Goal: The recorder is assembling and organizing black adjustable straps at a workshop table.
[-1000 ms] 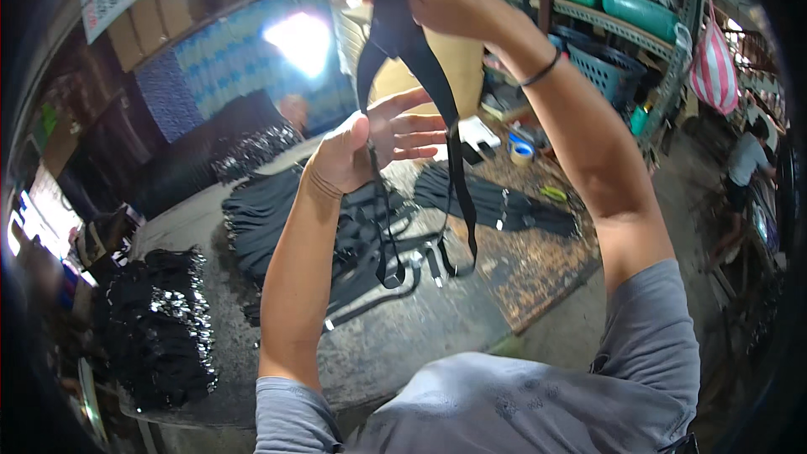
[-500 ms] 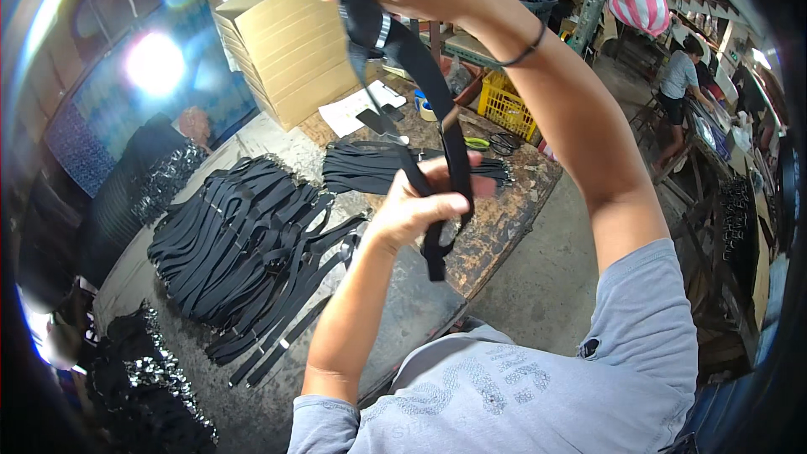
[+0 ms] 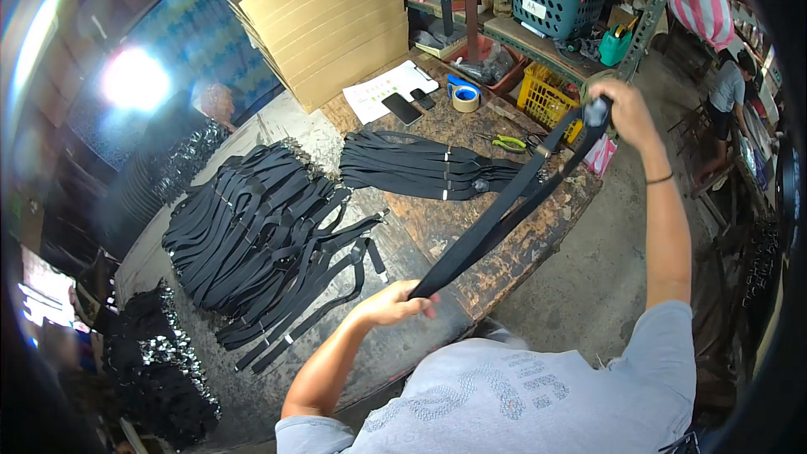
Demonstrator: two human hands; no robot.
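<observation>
A doubled black strap [image 3: 481, 245] is pulled taut slantwise between my hands, above the right part of the table. My left hand [image 3: 392, 303] grips its near end, fingers wrapped round it. Up to the right, my right hand [image 3: 629, 118] is closed on the far end, where a shiny fitting shows. Beneath and beyond the strap lies a neat bundle of black straps [image 3: 412, 164] with metal sliders. A larger, looser heap of similar straps [image 3: 252, 231] spreads over the table to the left, some ends trailing toward my left hand.
A large cardboard box [image 3: 345, 29] stands at the back, near papers [image 3: 378, 92], a phone [image 3: 402, 109], a tape roll [image 3: 464, 97] and green-handled cutters [image 3: 508, 144]. Shelves with a basket [image 3: 555, 4] and a yellow crate [image 3: 542, 97] are behind. Another person [image 3: 725, 92] is at far right.
My right hand has swung right and down from high overhead, and my left hand has come lower. The strap, looped loosely before, is now stretched straight between them.
</observation>
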